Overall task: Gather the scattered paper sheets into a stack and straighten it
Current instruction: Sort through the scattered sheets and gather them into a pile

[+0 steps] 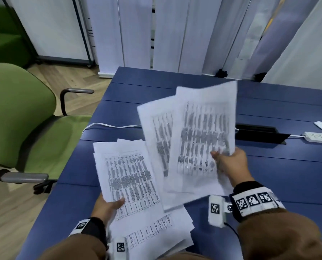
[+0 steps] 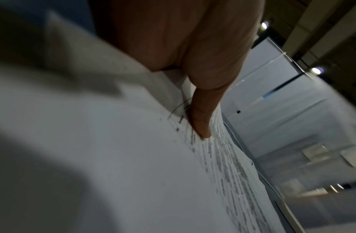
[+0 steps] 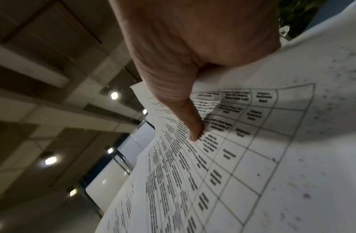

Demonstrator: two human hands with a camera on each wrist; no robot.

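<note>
Head view: left hand (image 1: 107, 205) lay nearest, thumb on top of a fanned stack of printed sheets (image 1: 130, 177), pinching it at its lower left corner above the blue table (image 1: 287, 175). Right hand (image 1: 229, 162) gripped two loose printed sheets (image 1: 199, 136), raised and tilted over the table. Green chair (image 1: 19, 117) stood left; white power strip (image 1: 318, 136) far right.

Left wrist view: thumb (image 2: 203, 123) pressed on print.

Right wrist view: thumb (image 3: 195, 126) clamped on the gridded page (image 3: 253, 157).
</note>
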